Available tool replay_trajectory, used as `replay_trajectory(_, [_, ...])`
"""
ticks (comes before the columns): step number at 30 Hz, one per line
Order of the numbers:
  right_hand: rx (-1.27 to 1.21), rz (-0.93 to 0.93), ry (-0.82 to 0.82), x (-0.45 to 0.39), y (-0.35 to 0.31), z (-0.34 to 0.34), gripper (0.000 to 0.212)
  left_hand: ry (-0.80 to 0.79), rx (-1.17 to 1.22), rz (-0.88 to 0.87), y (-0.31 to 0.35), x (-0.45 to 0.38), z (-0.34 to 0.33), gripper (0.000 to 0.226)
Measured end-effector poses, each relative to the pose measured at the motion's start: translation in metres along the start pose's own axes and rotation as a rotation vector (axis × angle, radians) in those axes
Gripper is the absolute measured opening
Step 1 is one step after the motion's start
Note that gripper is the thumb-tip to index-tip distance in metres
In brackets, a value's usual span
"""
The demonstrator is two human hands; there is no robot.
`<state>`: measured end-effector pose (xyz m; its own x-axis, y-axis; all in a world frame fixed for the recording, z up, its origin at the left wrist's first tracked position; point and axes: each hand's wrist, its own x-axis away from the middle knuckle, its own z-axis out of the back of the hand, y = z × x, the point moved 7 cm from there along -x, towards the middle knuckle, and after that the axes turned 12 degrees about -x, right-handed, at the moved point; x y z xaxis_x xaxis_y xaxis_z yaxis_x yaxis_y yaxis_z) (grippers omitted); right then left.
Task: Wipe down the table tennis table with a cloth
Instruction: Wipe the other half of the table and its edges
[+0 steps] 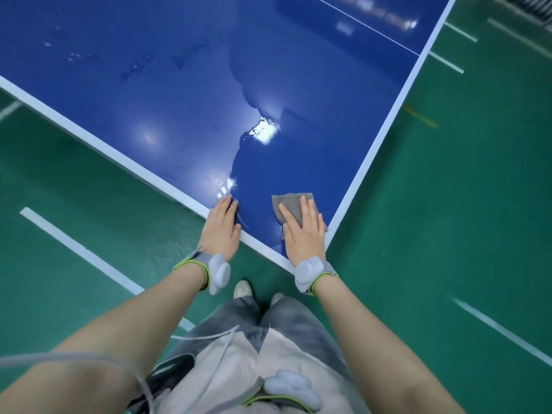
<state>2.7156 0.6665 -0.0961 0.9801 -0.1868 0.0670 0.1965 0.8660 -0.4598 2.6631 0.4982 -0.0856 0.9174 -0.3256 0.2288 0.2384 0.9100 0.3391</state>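
Two hands lie flat on the near corner of the table (185,94). The right hand (303,231) presses a cloth (291,204) against the top with fingers straight and spread, none curled round the fabric; the left hand (222,225) rests open on the white edge band just left of it, fingers together and pointing up the surface, holding nothing. The cloth is grey, flat and roughly four-sided; its far part sticks out past the fingertips, and a small corner peeps out on the right side of the hand beside the table's right edge. How much of it lies under the palm cannot be told. The table is deep blue and glossy with a white border. Beyond the right hand's fingertips the top carries a darker wet sheet with a ragged, shining margin; ceiling lights glare in it, and a bright smear sits just past the left fingertips. Farther off, faint streaks and droplets show, blurred. A thin white line crosses the far right part of the top. The table's far end is cut off by the frame. Each wrist wears a grey band (313,271) with a pale lobed unit. Below the hands are green floor (448,204) with white lines, grey trousers and a shoe tip (242,288).
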Motion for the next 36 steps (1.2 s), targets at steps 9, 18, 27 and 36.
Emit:
replay_trajectory(9, [0.090, 0.241, -0.134, 0.043, -0.034, -0.014, 0.047, -0.148, -0.118, 0.082, 0.013, 0.003, -0.009, 0.059])
replay_trajectory(18, [0.025, 0.141, 0.030, 0.061, 0.025, 0.023, 0.045, -0.157, -0.124, 0.054, 0.041, 0.026, -0.017, 0.053])
replay_trajectory(27, [-0.044, 0.198, -0.138, 0.090, -0.017, -0.001, 0.048, -0.196, -0.022, 0.055, 0.049, 0.044, -0.030, 0.053])
replay_trajectory(36, [-0.036, -0.034, -0.189, 0.084, 0.004, 0.008, 0.055, -0.170, -0.110, -0.062, 0.035, 0.042, -0.013, 0.043])
